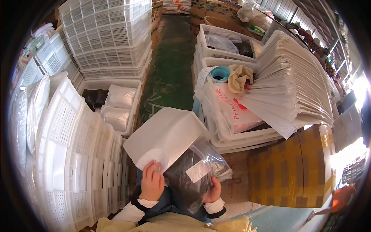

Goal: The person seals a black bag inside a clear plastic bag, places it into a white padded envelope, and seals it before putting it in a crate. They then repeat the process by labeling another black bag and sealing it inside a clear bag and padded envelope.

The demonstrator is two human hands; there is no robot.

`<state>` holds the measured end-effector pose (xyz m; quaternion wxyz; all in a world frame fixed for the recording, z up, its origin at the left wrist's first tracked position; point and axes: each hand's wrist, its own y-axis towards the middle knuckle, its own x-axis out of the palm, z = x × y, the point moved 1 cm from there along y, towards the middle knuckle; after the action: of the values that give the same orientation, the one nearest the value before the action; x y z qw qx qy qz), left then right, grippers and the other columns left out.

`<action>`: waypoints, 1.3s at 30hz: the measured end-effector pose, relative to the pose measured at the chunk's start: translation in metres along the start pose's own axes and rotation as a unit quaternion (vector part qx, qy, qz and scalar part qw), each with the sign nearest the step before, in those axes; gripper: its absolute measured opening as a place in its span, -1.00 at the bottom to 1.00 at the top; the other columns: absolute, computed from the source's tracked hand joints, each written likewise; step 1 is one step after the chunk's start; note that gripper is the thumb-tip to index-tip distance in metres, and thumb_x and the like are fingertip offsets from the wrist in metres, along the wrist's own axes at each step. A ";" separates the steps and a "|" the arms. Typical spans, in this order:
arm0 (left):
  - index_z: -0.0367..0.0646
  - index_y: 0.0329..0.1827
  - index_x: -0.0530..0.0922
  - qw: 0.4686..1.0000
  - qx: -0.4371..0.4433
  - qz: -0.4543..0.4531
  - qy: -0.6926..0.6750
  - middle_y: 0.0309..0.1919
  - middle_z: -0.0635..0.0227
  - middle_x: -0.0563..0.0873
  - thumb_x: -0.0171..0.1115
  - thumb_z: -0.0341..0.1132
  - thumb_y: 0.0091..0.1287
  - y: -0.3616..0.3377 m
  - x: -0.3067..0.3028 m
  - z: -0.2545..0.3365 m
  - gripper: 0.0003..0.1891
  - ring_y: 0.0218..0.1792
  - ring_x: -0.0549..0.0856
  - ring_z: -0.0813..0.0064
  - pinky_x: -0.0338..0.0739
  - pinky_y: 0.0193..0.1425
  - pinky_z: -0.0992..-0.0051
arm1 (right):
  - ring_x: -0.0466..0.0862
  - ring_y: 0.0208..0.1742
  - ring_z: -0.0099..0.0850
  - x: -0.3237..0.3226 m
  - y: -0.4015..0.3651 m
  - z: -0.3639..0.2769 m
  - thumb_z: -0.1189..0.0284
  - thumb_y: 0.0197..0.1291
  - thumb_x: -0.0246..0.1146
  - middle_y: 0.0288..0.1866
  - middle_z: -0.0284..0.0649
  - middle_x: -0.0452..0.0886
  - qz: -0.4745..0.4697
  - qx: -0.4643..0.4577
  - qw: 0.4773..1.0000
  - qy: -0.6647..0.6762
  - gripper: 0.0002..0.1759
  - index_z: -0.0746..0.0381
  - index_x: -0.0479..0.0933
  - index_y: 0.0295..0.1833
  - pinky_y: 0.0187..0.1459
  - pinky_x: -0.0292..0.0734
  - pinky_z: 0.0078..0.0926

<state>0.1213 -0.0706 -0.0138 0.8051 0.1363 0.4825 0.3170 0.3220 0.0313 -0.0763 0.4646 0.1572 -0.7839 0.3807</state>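
Above my lap, my left hand (152, 181) grips the near edge of a white foam bag (168, 129), fingers on its upper face and the thumb out of sight. My right hand (213, 191) closes on the right edge of a clear plastic bag (181, 176) with dark contents. A white printed label (198, 171) shows on that bag. The plastic bag's far part lies under the foam bag; whether it is inside cannot be made out.
White crates (67, 127) stand stacked at left. One crate (133, 82) holds silvery and dark packs. At right, a fanned stack of white foam bags (293, 77) lies on a crate with a blue tape roll (220, 73) and cloth glove (239, 77). Taped cardboard boxes (290, 170) stand below.
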 end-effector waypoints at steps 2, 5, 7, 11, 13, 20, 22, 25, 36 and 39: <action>-0.30 -0.38 0.36 1.000 0.017 -0.008 -0.021 0.02 0.03 0.48 0.12 -0.61 0.12 -0.005 0.001 0.004 -0.89 0.13 0.44 -0.12 0.39 0.16 0.10 | 0.52 0.13 -0.20 -0.001 0.001 0.001 0.26 0.12 0.17 0.09 -0.16 0.56 -0.003 0.000 1.000 0.024 -0.52 0.25 0.45 0.14 0.17 0.39 -0.16; -0.29 -0.38 0.38 0.999 0.013 -0.025 -0.025 0.01 0.03 0.49 0.15 -0.59 0.12 -0.005 -0.001 0.011 -0.89 0.14 0.44 -0.13 0.37 0.18 0.10 | 0.52 0.14 -0.20 0.000 0.002 0.000 0.24 0.11 0.18 0.09 -0.16 0.56 -0.007 -0.008 1.000 0.028 -0.51 0.25 0.46 0.13 0.18 0.39 -0.16; -0.29 -0.38 0.41 0.998 0.046 -0.033 -0.013 0.03 0.03 0.47 0.22 -0.57 0.08 0.000 -0.003 0.018 -0.86 0.15 0.42 -0.14 0.38 0.18 0.11 | 0.52 0.14 -0.20 -0.001 0.003 0.002 0.22 0.11 0.18 0.10 -0.16 0.56 -0.008 -0.020 1.000 0.013 -0.50 0.26 0.45 0.14 0.18 0.39 -0.17; -0.25 -0.37 0.46 0.994 0.034 0.087 -0.054 0.10 0.04 0.37 0.33 -0.49 0.06 -0.014 -0.003 0.017 -0.82 0.22 0.35 -0.12 0.35 0.21 0.11 | 0.53 0.13 -0.20 -0.001 0.006 0.006 0.19 0.11 0.18 0.12 -0.16 0.55 -0.036 -0.024 0.999 0.011 -0.45 0.26 0.42 0.17 0.19 0.39 -0.19; -0.20 -0.21 0.44 0.974 -0.037 0.182 -0.127 0.13 0.12 0.29 0.36 -0.48 0.07 -0.019 -0.007 0.010 -0.72 0.27 0.31 -0.06 0.43 0.15 0.22 | 0.52 0.15 -0.20 0.008 0.010 0.006 0.18 0.12 0.17 0.13 -0.16 0.54 -0.070 -0.013 0.997 0.038 -0.45 0.25 0.42 0.18 0.21 0.37 -0.19; -0.21 -0.07 0.38 0.848 -0.290 0.234 -0.376 -0.06 0.28 0.46 0.23 -0.59 0.19 0.011 -0.011 0.001 -0.71 0.07 0.49 0.43 0.52 -0.11 0.58 | 0.55 0.09 -0.23 0.040 0.017 0.012 0.20 0.14 0.14 0.10 -0.15 0.56 -0.056 -0.004 0.998 0.039 -0.49 0.26 0.43 0.16 0.15 0.43 -0.22; -0.22 -0.08 0.41 0.866 -0.313 0.162 -0.354 -0.13 0.32 0.50 0.23 -0.56 0.20 0.001 -0.014 -0.013 -0.74 -0.05 0.54 0.48 0.51 -0.14 0.60 | 0.56 0.07 -0.23 0.037 0.016 0.013 0.23 0.14 0.15 0.08 -0.16 0.57 -0.037 0.014 0.999 0.028 -0.52 0.26 0.44 0.14 0.13 0.43 -0.22; -0.19 -0.14 0.49 0.916 -0.293 0.090 -0.258 -0.26 0.28 0.54 0.34 -0.44 0.13 -0.009 -0.013 -0.023 -0.74 -0.27 0.59 0.42 0.51 -0.22 0.53 | 0.56 0.06 -0.23 0.027 0.013 0.015 0.28 0.13 0.16 0.04 -0.15 0.58 -0.004 0.005 1.000 -0.014 -0.56 0.28 0.46 0.09 0.12 0.43 -0.22; -0.29 -0.13 0.44 0.988 -0.027 -0.145 0.050 -0.16 0.07 0.53 0.31 -0.20 0.03 0.093 -0.002 0.001 -0.58 -0.09 0.52 0.07 0.47 -0.02 0.23 | 0.58 0.01 -0.26 0.008 0.016 0.002 0.40 0.13 0.17 -0.04 -0.18 0.61 0.007 0.031 0.995 -0.092 -0.65 0.30 0.50 0.02 0.11 0.42 -0.23; -0.27 -0.11 0.40 0.974 -0.002 -0.207 0.094 -0.28 0.10 0.57 0.31 -0.19 0.03 0.109 0.020 -0.007 -0.55 -0.14 0.56 0.11 0.50 -0.13 0.24 | 0.55 0.07 -0.27 0.002 0.020 -0.003 0.38 0.14 0.17 0.04 -0.19 0.58 -0.015 0.018 0.992 -0.123 -0.60 0.27 0.45 0.10 0.15 0.38 -0.23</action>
<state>0.0808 0.0246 0.0264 0.8043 0.0017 0.5734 0.1557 0.3106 0.0467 -0.0828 0.3678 0.2229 -0.8255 0.3655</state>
